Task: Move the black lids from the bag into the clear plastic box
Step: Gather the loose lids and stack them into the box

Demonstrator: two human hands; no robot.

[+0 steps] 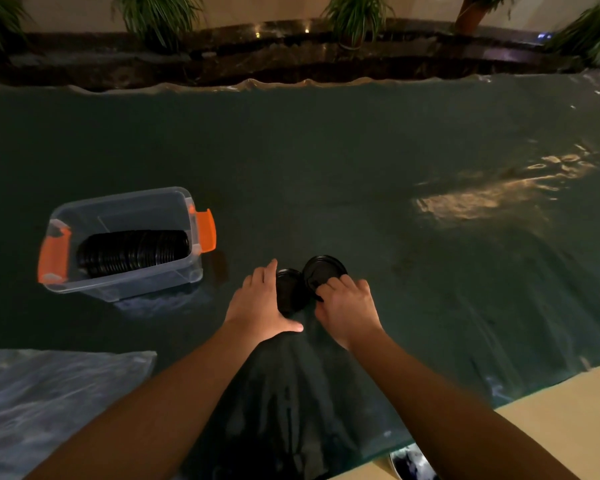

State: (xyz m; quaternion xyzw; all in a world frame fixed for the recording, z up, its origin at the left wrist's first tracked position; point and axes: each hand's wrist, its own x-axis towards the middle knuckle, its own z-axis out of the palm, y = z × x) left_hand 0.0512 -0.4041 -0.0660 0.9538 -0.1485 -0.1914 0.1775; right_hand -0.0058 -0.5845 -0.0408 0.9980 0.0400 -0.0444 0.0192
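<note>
Near the bench's front edge, the left hand (262, 303) lies open against a black lid stack (289, 292); the right hand (347, 303) pinches one black lid (323, 270).

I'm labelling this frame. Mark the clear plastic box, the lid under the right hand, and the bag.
clear plastic box (132, 284): head view, near wall.
lid (323, 268): head view, top face.
bag (291, 393): head view, dark middle between the forearms.
</note>
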